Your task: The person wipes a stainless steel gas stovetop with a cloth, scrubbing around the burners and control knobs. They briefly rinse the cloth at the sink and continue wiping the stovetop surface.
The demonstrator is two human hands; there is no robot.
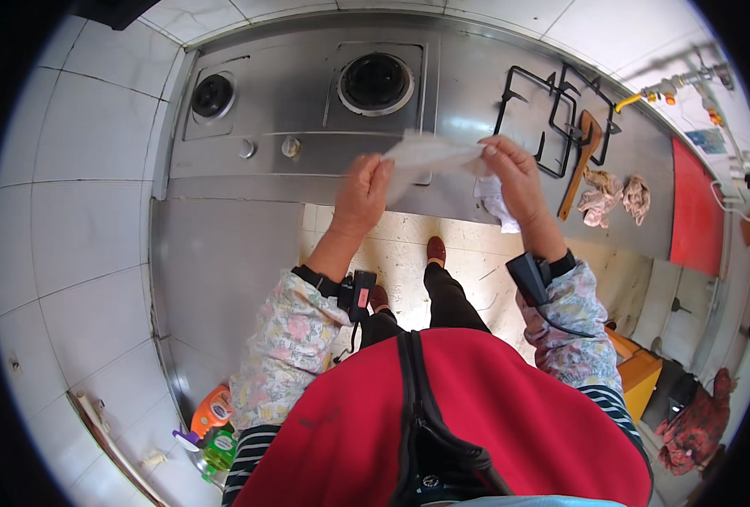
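A thin white sheet (427,155), perhaps a wipe or paper towel, is stretched between my hands and partly blurred. My left hand (363,193) pinches its left end between thumb and fingers. At the other end my right hand (515,174) grips a corner. Both hands are above the front edge of the stainless steel stove counter (463,95). Behind my right wrist, a white cloth (496,201) lies at the counter's edge and is partly hidden.
The gas stove holds a large burner (376,82) and a smaller burner (212,96). Black pot supports (536,120), a wooden spatula (581,165) and crumpled rags (603,196) lie to the right. An orange spray bottle (212,409) and a green bottle (220,449) stand lower left.
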